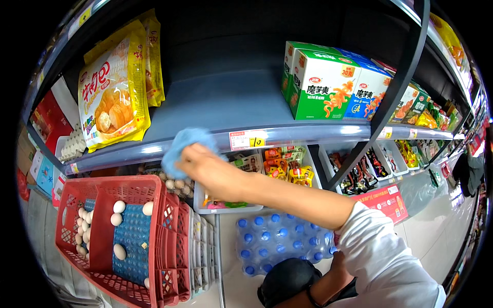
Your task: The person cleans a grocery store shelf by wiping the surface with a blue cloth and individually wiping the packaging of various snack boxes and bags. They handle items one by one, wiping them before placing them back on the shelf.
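Note:
My right hand grips a blue cloth against the front edge of a grey-blue shelf. Both the hand and the cloth are blurred. Just right of the cloth, a price label sits in the shelf's clear edge strip. Low in the view, my left hand, with a dark band at its wrist, is beside my dark-clad knee. Its fingers are partly hidden behind my white right sleeve, so what it touches cannot be told.
Yellow bread bags stand at the shelf's left; snack boxes stand right, near a black upright. Below are a red crate holding loose eggs, trays of packaged snacks, and shrink-wrapped bottles with blue caps on the floor.

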The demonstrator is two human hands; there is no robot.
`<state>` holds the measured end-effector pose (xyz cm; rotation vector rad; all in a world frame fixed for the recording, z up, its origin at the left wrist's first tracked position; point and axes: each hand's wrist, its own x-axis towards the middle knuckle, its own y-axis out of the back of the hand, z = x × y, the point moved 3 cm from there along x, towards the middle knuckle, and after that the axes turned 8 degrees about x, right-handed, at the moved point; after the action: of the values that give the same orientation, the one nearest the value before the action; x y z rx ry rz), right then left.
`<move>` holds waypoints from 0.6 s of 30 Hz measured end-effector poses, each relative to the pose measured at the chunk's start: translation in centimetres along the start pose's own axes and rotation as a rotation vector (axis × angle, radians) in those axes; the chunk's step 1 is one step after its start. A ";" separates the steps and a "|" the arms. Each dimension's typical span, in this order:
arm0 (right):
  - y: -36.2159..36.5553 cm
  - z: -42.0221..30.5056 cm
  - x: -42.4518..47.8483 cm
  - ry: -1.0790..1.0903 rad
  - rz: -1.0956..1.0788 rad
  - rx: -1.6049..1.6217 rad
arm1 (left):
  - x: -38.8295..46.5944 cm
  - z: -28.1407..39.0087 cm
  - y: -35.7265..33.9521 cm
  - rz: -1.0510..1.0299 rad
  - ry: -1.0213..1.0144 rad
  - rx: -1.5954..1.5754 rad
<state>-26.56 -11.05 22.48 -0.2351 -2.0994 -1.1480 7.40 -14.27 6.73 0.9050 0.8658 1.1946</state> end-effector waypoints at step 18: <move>5.1 11.4 9.3 -0.543 -0.688 -0.650 | 0.3 -1.9 1.2 -0.269 -0.079 -0.146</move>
<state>-36.67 -0.66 28.14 -0.1253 -2.2511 -2.4010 5.28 -13.62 7.09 0.6884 0.7975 0.9683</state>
